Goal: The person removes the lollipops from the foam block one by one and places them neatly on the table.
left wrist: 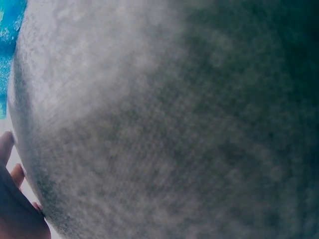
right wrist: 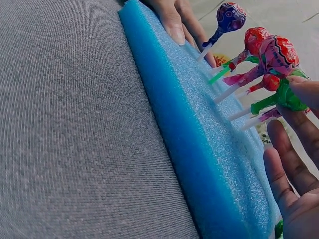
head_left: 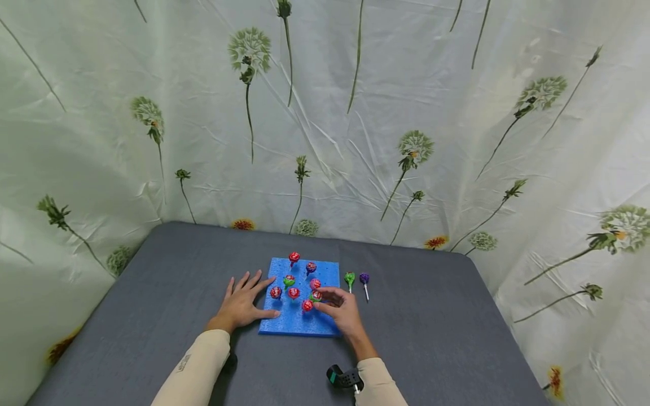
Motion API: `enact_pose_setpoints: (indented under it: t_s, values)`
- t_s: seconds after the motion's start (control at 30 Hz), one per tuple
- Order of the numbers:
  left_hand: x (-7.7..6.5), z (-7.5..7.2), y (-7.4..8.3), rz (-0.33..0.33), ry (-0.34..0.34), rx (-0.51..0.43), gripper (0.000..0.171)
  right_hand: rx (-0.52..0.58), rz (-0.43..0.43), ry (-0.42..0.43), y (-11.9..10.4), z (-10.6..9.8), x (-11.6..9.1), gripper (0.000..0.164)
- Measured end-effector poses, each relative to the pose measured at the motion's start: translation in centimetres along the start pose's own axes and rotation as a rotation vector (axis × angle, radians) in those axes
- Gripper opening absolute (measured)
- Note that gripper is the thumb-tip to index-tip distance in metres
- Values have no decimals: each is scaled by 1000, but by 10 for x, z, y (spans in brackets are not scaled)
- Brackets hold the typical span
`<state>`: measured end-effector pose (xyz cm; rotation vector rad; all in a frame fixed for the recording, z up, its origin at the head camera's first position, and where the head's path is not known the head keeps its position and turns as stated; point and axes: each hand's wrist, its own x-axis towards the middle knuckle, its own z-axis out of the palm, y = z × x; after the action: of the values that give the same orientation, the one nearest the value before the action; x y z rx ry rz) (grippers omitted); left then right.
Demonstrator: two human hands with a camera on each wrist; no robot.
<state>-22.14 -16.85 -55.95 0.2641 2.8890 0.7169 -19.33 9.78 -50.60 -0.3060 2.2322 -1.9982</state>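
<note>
A blue foam board [head_left: 284, 327] lies on the table with several wrapped lollipops stuck upright in it by their sticks. My right hand [head_left: 346, 316] pinches the wrapped head of a green lollipop [right wrist: 291, 95] between thumb and fingers; its white stick meets the foam in the right wrist view. Close by stand a pink lollipop [right wrist: 276, 57] and a red lollipop [head_left: 307, 305]. With fingers spread, my left hand [head_left: 242, 304] rests at the board's left side, thumb and index fingertip over its edge. The left wrist view shows mostly grey cloth and part of that hand [left wrist: 17, 204].
To the right of the board, a green lollipop [head_left: 350, 278] and a purple lollipop [head_left: 364, 278] lie on the grey table [head_left: 426, 327]. Behind the table hangs a pale curtain [head_left: 335, 141] with a dandelion print. A black strap [head_left: 341, 376] is near the right wrist.
</note>
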Motion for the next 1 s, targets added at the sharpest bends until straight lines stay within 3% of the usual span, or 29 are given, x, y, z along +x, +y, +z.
enact_pose_setpoints:
  t_s: [0.7, 0.93, 1.0]
  values:
    - [1, 0, -1, 6, 1, -7, 99, -26, -22, 43, -5, -2, 1, 29]
    - [0, 1, -1, 6, 1, -6, 99, 12, -28, 90, 16, -10, 7, 29]
    - [0, 1, -1, 3, 1, -5, 99, 7, -27, 98, 11, -12, 6, 29]
